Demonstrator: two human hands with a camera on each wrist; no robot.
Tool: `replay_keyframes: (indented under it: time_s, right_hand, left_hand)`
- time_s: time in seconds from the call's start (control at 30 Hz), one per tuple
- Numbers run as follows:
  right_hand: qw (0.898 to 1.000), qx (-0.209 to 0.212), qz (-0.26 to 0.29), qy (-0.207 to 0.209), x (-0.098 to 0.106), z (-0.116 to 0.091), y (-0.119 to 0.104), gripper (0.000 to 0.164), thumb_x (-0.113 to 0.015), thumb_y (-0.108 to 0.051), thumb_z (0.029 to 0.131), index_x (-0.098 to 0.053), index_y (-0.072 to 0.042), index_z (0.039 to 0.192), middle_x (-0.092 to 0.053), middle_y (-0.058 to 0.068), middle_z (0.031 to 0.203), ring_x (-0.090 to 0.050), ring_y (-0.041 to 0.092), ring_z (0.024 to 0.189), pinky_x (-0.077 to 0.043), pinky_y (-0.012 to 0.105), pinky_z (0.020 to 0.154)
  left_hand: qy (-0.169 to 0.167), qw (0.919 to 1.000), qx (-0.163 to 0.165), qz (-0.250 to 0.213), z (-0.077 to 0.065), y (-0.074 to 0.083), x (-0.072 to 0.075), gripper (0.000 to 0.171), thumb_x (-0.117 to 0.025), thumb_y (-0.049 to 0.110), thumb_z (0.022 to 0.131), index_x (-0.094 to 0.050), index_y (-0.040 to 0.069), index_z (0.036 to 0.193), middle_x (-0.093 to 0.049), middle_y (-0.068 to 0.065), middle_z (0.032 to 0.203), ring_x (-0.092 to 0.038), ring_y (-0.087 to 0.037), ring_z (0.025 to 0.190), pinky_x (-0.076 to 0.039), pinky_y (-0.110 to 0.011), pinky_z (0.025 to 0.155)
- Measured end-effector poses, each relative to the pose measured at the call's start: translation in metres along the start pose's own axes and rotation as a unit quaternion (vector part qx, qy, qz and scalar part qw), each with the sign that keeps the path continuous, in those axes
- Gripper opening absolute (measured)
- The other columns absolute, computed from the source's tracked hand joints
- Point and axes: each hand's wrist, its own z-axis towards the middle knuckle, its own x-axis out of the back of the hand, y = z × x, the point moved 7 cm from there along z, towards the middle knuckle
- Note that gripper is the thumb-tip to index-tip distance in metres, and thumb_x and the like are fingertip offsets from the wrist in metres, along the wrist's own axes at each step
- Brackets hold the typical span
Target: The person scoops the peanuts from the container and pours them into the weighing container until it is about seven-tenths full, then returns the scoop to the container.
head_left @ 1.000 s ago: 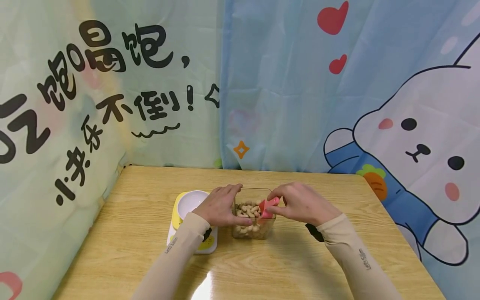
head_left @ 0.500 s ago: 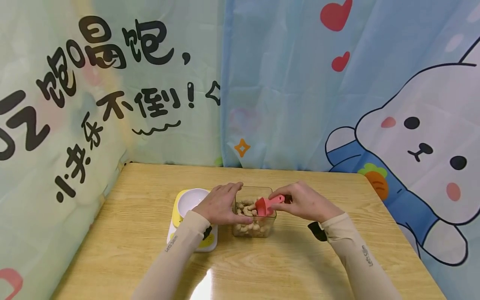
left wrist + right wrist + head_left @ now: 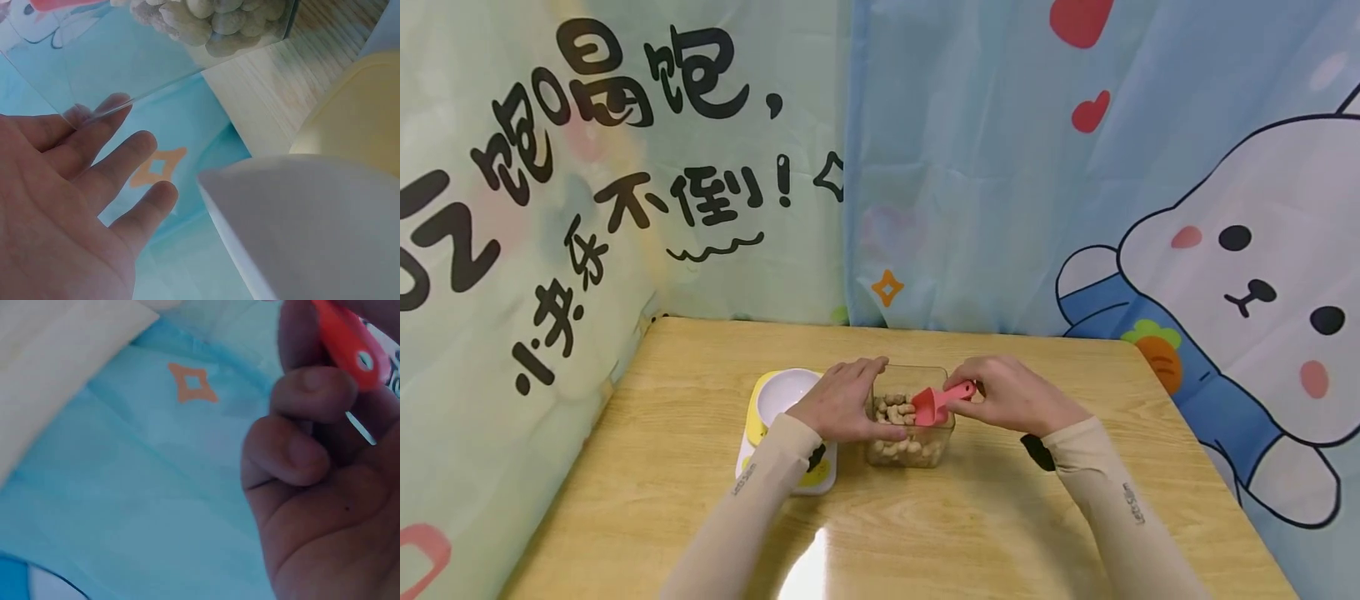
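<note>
A clear square container, part filled with pale tan, peanut-shaped pieces, stands mid-table. My left hand spans its left side, thumb along the front wall and fingers toward the back; in the left wrist view, fingertips bend at the container's edge. A pink-red scoop has its bowl inside the container at the right, over the pieces. My right hand pinches the scoop's handle, which leans up to the right. The right wrist view shows the handle's holed end between fingers and thumb. The scoop's contents are hidden.
A white bowl sits on a yellow-and-white base left of the container, partly covered by my left forearm. Wood-grain table lies around them, with printed curtains behind and at the left.
The scoop has risen from among the pieces and tipped flatter, its handle swinging right with my right hand. My left hand stays at the container. The head view has shifted slightly.
</note>
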Motion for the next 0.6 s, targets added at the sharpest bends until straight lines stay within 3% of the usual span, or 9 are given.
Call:
replay_keyframes:
  time_s: [0.1, 0.27, 0.6]
  right_hand:
    - [0.999, 0.019, -0.034, -0.019, 0.003, 0.005, -0.010, 0.012, -0.081, -0.023, 0.089, -0.079, -0.011, 0.093, -0.067, -0.008, 0.082, -0.059, 0.005, 0.070, -0.053, 0.027, 0.064]
    - [0.998, 0.021, -0.038, -0.039, 0.002, 0.007, -0.010, 0.010, -0.080, -0.021, 0.089, -0.079, -0.011, 0.089, -0.065, -0.008, 0.078, -0.055, 0.002, 0.066, -0.050, 0.024, 0.059]
    - [0.999, 0.029, 0.013, 0.007, -0.010, -0.001, 0.016, 0.011, -0.080, -0.018, 0.089, -0.080, -0.013, 0.099, -0.068, -0.009, 0.085, -0.055, 0.005, 0.069, -0.051, 0.025, 0.062]
  left_hand:
    - [0.002, 1.0000, 0.000, 0.004, 0.002, 0.000, 0.001, 0.113, -0.065, 0.079, 0.078, -0.026, 0.012, 0.161, -0.042, -0.006, 0.156, -0.040, -0.024, 0.143, -0.027, -0.044, 0.120]
    - [0.001, 1.0000, 0.002, 0.003, 0.002, 0.001, 0.001, 0.113, -0.064, 0.080, 0.078, -0.026, 0.013, 0.161, -0.042, -0.006, 0.157, -0.040, -0.024, 0.143, -0.027, -0.045, 0.120]
    - [0.001, 1.0000, 0.004, -0.002, -0.001, 0.000, 0.000, 0.113, -0.064, 0.079, 0.079, -0.027, 0.011, 0.161, -0.042, -0.007, 0.157, -0.040, -0.025, 0.143, -0.027, -0.046, 0.120]
